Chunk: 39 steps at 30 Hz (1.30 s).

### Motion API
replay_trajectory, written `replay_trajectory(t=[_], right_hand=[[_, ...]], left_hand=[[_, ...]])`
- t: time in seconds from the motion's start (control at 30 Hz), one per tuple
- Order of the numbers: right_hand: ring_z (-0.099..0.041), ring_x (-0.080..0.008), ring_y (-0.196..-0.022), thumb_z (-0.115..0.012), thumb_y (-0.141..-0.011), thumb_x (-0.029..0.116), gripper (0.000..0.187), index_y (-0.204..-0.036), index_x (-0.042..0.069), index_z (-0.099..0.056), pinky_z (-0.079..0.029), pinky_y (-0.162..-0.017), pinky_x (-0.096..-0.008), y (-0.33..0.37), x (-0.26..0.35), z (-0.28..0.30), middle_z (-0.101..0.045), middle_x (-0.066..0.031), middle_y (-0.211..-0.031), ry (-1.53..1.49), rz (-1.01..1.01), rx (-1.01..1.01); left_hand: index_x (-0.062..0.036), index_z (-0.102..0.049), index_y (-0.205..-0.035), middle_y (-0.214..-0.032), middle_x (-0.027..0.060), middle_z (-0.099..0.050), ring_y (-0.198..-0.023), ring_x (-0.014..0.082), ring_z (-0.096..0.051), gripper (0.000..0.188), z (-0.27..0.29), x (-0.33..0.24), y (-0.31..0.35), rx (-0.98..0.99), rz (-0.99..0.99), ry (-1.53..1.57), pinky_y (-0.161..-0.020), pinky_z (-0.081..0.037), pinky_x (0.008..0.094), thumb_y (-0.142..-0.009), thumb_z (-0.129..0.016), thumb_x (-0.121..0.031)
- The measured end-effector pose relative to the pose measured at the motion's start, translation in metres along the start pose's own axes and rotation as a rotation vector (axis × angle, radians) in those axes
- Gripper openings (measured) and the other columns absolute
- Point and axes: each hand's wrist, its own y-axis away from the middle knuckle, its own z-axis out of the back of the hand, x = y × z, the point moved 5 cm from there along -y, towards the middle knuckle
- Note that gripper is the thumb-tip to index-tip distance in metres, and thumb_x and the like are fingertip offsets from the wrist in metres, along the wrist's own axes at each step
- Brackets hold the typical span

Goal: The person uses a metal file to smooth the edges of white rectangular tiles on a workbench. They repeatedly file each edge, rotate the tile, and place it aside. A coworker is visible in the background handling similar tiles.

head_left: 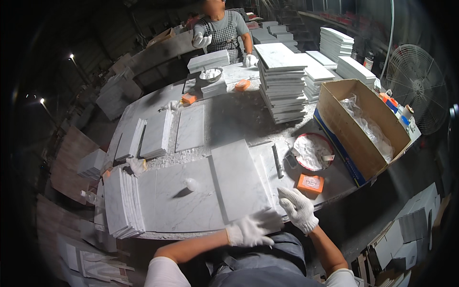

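Note:
My left hand (247, 232), in a white knit glove, is at the table's near edge, fingers stretched out to the right. Just beyond it is a blurred pale grey patch; I cannot make out whether this is a tile's corner or something else. Above that, a white-grey marbled tile (240, 179) lies tilted over other tiles. My right hand (298, 210), gloved too, is raised off the table to the right, its fingers extended and nothing visible in them. Closest to it is an orange block (310, 183) with a white label. A red-rimmed bowl of white material (330, 161) stands behind.
Tall tile stacks (282, 86) rise at the far right beside an open cardboard box (344, 124) holding clear plastic. More tiles (125, 203) lean at the left. A small white lump (191, 184) rests on a flat tile. Across the table stands a gloved person (224, 33).

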Motion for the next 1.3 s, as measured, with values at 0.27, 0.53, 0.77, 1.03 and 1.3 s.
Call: replay_trajectory(t=[0.27, 0.53, 0.77, 1.03, 1.3], right_hand=[[-0.023, -0.037, -0.154, -0.049, -0.097, 0.055, 0.077, -0.158, 0.013, -0.029, -0.016, -0.126, -0.0505, -0.036, 0.01, -0.092, -0.03, -0.0171, -0.164, 0.852, 0.063, 0.595], [-0.033, -0.0345, -0.148, -0.049, -0.095, 0.06, 0.069, -0.144, 0.011, -0.051, -0.021, -0.124, -0.052, -0.017, 0.025, -0.084, -0.047, -0.0094, -0.153, 0.642, 0.309, 0.698], [-0.014, -0.0364, -0.157, -0.041, -0.103, 0.058, 0.074, -0.156, 0.006, -0.036, -0.01, -0.129, -0.0451, -0.004, 0.039, -0.121, -0.027, -0.0171, -0.166, 0.895, 0.291, 0.902], [-0.062, -0.0282, -0.117, -0.046, -0.106, 0.037, 0.042, -0.131, 0.007, -0.06, -0.043, -0.11, -0.037, -0.006, 0.049, -0.085, -0.062, -0.0159, -0.132, -0.302, -0.312, 0.328], [-0.065, -0.0214, -0.086, -0.063, -0.091, 0.014, 0.026, -0.114, 0.003, -0.056, -0.052, -0.086, -0.0325, -0.003, 0.146, -0.124, -0.063, -0.0106, -0.092, 0.65, 0.492, -0.24]], left_hand=[[-0.0013, -0.067, -0.125, -0.128, 0.0159, -0.067, -0.123, 0.0302, -0.061, 0.034, 0.031, 0.001, 0.035, -0.624, 0.448, 0.824, -0.114, -0.042, 0.0407, -0.097, -0.065, -0.021], [-0.0064, -0.069, -0.127, -0.125, 0.0132, -0.071, -0.112, 0.0351, -0.067, 0.033, 0.06, 0.018, 0.085, -0.803, 0.95, 0.457, -0.097, -0.054, 0.041, -0.099, -0.063, -0.024], [-0.0073, -0.068, -0.128, -0.13, 0.0142, -0.068, -0.116, 0.0363, -0.066, 0.034, 0.074, 0.019, 0.073, -0.804, 0.842, 0.434, -0.098, -0.054, 0.0427, -0.099, -0.063, -0.024], [-0.0001, -0.057, -0.139, -0.142, 0.02, -0.058, -0.131, 0.0391, -0.056, 0.046, 0.08, 0.024, 0.1, -0.915, 1.033, 0.315, -0.11, -0.047, 0.0431, -0.099, -0.063, -0.022], [-0.005, -0.055, -0.138, -0.14, 0.0136, -0.055, -0.13, 0.031, -0.053, 0.056, 0.016, -0.021, 0.088, -0.724, 0.682, 0.386, -0.108, -0.046, 0.0459, -0.098, -0.061, -0.043]])
